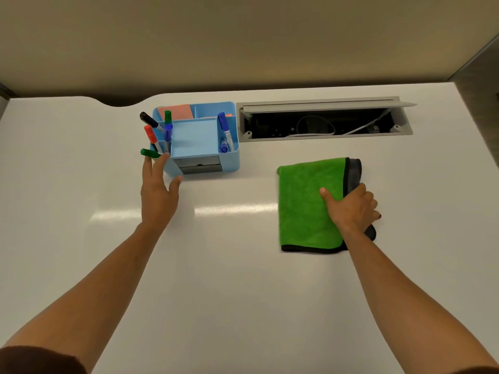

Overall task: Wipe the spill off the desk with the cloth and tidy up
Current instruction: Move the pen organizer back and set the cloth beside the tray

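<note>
No readable writing; marker labels too blurred. Right hand (351, 207) lies on the right part of the folded green cloth (306, 205), thumb spread over the green, fingers curled over its grey right edge, pressing or gripping, cannot tell which. Cloth lies flat on the white desk (229, 265), right of the organizer (199, 141). Left hand (158, 194) open, fingers spread, fingertips at the organizer's front-left corner, touching a green marker (149, 153). Cable tray (324, 121) lid open behind the cloth.

I see organizer (205, 155) far-left on desk (232, 279), markers (155, 136) in it; cable box (324, 121) just right. Cloth (305, 206) nearer, right. Left hand (159, 193) touching organizer; right hand (351, 209) on cloth.
</note>
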Action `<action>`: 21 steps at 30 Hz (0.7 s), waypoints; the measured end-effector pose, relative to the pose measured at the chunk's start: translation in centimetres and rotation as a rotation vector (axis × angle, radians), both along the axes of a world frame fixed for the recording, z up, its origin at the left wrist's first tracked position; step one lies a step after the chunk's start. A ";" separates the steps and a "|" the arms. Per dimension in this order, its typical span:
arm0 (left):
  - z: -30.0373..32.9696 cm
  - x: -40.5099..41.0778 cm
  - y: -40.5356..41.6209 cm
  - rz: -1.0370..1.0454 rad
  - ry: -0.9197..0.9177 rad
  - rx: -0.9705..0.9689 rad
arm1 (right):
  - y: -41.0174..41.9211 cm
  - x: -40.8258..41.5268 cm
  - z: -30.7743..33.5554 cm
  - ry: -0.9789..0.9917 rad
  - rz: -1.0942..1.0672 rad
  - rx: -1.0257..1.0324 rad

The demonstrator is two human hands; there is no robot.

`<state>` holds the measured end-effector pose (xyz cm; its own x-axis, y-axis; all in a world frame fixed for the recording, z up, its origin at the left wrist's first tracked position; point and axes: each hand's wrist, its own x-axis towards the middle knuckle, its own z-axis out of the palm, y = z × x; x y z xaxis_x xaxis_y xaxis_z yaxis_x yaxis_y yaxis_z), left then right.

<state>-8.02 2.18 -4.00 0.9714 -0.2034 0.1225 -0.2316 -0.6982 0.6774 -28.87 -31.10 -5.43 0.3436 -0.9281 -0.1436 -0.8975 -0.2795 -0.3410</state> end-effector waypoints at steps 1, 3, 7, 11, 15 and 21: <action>0.1 0.2 -0.3 0.006 -0.010 0.018 | -0.1 0.1 0.1 -0.015 0.008 0.021; 0.6 1.1 -1.0 0.026 0.006 0.024 | -0.2 0.2 0.1 -0.089 0.024 0.067; 1.4 3.2 -2.1 0.069 0.049 0.039 | -1.1 -0.3 0.3 -0.329 0.082 0.184; 1.6 4.5 -2.7 0.075 0.051 0.021 | -3.6 -0.6 2.0 -0.603 0.219 0.261; 1.7 5.9 -3.4 0.078 0.057 -0.001 | -7.5 0.0 4.0 -0.758 0.209 0.299; 2.3 8.1 -4.3 0.074 0.069 0.001 | -12.8 -0.3 4.6 -0.772 0.116 0.405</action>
<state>0.13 -2.11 -1.71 0.9899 -0.1307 0.0542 -0.1318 -0.7124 0.6893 -29.15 -43.87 -0.87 0.5695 -0.8095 -0.1430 -0.3487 -0.0805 -0.9338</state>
